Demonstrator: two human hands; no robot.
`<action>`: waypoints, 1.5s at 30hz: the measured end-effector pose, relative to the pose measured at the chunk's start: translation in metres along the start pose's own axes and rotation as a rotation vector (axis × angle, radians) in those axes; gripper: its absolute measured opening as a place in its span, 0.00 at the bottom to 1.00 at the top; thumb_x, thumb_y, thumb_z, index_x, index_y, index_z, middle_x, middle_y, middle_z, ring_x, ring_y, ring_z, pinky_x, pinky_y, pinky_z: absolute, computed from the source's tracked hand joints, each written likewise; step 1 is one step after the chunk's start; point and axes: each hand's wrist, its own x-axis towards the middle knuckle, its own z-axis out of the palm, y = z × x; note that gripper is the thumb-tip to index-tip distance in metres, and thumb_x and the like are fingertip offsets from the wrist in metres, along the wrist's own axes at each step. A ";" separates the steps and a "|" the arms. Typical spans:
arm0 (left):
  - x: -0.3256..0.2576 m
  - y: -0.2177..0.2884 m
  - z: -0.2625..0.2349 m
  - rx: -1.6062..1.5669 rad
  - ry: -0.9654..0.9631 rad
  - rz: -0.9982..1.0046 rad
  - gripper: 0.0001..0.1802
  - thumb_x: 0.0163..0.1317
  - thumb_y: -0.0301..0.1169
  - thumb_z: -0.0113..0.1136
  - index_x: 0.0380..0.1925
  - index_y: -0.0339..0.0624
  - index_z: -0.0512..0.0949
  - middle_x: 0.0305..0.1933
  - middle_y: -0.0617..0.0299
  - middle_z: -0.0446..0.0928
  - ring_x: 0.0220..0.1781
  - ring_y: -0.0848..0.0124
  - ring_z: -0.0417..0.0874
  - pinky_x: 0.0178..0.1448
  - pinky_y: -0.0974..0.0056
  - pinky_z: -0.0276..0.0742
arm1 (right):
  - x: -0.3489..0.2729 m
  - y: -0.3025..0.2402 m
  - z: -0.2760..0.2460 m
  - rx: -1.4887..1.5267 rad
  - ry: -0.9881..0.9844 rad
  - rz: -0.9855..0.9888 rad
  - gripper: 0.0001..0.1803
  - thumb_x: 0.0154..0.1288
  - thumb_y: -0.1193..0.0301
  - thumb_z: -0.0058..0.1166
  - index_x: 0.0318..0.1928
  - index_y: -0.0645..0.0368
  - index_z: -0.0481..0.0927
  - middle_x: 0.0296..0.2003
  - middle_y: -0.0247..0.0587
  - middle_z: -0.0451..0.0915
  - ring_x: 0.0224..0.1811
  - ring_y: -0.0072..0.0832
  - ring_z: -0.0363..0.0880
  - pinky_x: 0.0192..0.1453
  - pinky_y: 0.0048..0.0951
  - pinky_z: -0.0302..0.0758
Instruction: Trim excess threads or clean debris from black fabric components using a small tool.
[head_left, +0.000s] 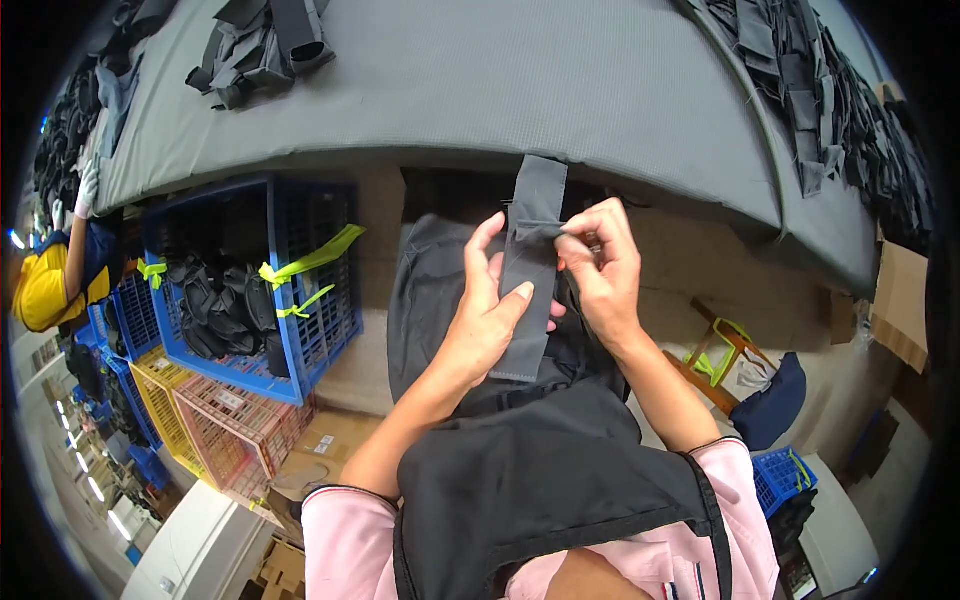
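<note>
A long grey fabric strip (530, 270) lies upright in front of me, its far end close to the edge of the covered table. My left hand (480, 325) is closed on the strip from the left, thumb on top and some fingers behind it. A small folded flap (540, 229) sticks out across the strip's upper part. My right hand (605, 270) pinches the right end of that flap between thumb and fingers. Beneath the strip, dark fabric (430, 290) and a black apron (540, 470) cover my lap.
The table (430, 90) has a grey cover. Dark strips are heaped at its upper left (265, 50) and along its right side (800, 90). A blue crate (290, 330) of black items stands left, near pink crates (235, 430). A wooden stool (735, 350) is right. Another person (65, 275) works far left.
</note>
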 end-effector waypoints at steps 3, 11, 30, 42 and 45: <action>-0.007 -0.010 -0.007 -0.011 0.082 -0.085 0.27 0.64 0.20 0.43 0.60 0.46 0.47 0.59 0.50 0.61 0.39 0.66 0.81 0.42 0.64 0.80 | 0.009 -0.012 0.001 0.286 0.040 0.270 0.06 0.63 0.77 0.52 0.31 0.61 0.68 0.29 0.28 0.64 0.26 0.12 0.62 0.25 0.14 0.61; -0.002 0.006 -0.010 0.922 -0.080 0.598 0.18 0.51 0.36 0.68 0.29 0.33 0.72 0.66 0.41 0.58 0.69 0.49 0.58 0.65 0.49 0.60 | 0.027 -0.015 -0.007 0.429 -0.258 0.646 0.08 0.62 0.69 0.57 0.30 0.56 0.71 0.24 0.23 0.69 0.23 0.08 0.62 0.24 0.14 0.58; 0.008 -0.004 -0.031 0.722 -0.046 0.377 0.23 0.43 0.47 0.71 0.29 0.40 0.79 0.61 0.65 0.70 0.72 0.57 0.57 0.70 0.39 0.32 | -0.037 -0.037 -0.044 -0.499 -0.188 -0.053 0.15 0.51 0.74 0.63 0.40 0.57 0.77 0.29 0.36 0.79 0.26 0.28 0.79 0.29 0.26 0.73; 0.006 -0.004 -0.030 0.566 -0.092 0.309 0.24 0.46 0.44 0.71 0.34 0.35 0.80 0.61 0.58 0.69 0.63 0.63 0.65 0.69 0.56 0.52 | -0.038 -0.035 -0.049 -0.359 -0.125 -0.057 0.10 0.51 0.75 0.62 0.37 0.59 0.79 0.28 0.36 0.81 0.24 0.31 0.77 0.29 0.27 0.72; 0.006 -0.003 -0.027 0.512 -0.099 0.305 0.23 0.45 0.43 0.71 0.34 0.34 0.80 0.61 0.57 0.70 0.62 0.63 0.65 0.66 0.59 0.56 | -0.037 -0.034 -0.048 -0.414 -0.195 -0.037 0.10 0.52 0.74 0.62 0.36 0.60 0.79 0.28 0.36 0.80 0.25 0.31 0.77 0.28 0.27 0.72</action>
